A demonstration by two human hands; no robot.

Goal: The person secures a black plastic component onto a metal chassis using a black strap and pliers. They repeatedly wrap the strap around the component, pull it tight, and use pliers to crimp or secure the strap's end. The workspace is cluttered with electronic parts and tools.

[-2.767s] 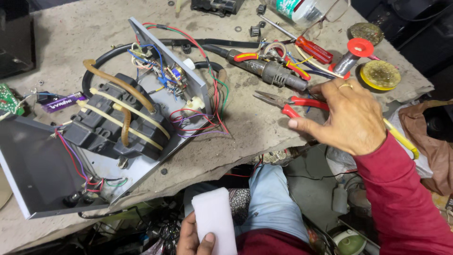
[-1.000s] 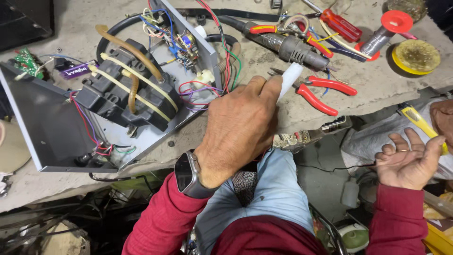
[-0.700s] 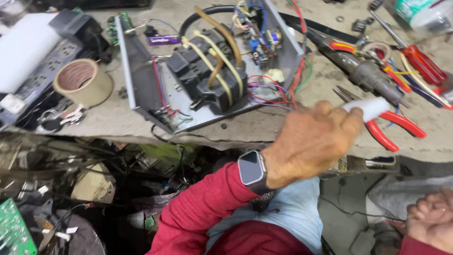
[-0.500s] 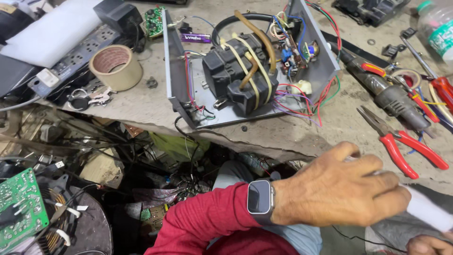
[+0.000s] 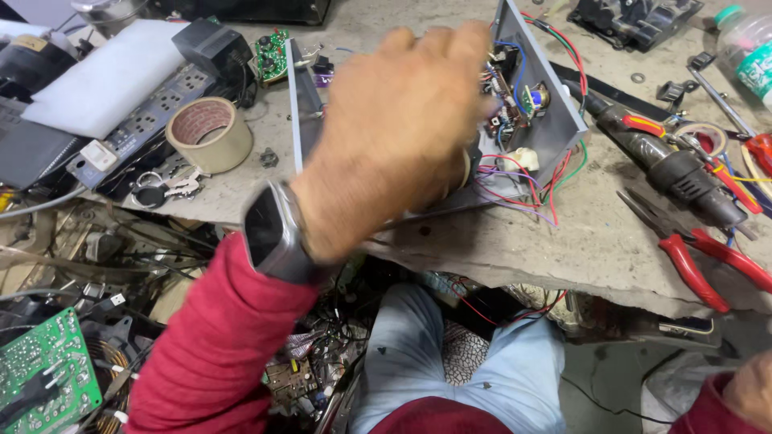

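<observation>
Wires were the main hazard: the left hand point(image 5: 402, 137) was reached over the open grey metal chassis point(image 5: 555, 120) on the stone bench point(image 5: 595, 241), back of hand up, fingers curled down toward the unit's inside. Couldn't tell whether it gripped anything; the palm side was hidden and the hand blurred. A smartwatch point(image 5: 269, 233) sat on that wrist above a red sleeve point(image 5: 217, 345).

The chassis stood mid-bench w/ its right wall upright, small circuit parts point(image 5: 507, 100) fixed to it, and a loose bundle of red and purple wires point(image 5: 515, 181) spilling at its front-right corner. Judged risk: fingers or the watch could snag those thin leads and pull a joint loose, or scrape the parts on the wall. The chassis's near edge lay close to the bench lip, so a shove might tip it off toward the lap.

Right hand point(image 5: 752, 390) was barely in view at the bottom-right corner, well apart from the bench work; its grip couldn't be told. Red-handled pliers point(image 5: 700, 261) and a black soldering gun point(image 5: 683, 173) lay to the right, a tape roll point(image 5: 211, 133) and grey power strip point(image 5: 153, 112) to the left, all close enough for an elbow to knock.
</observation>
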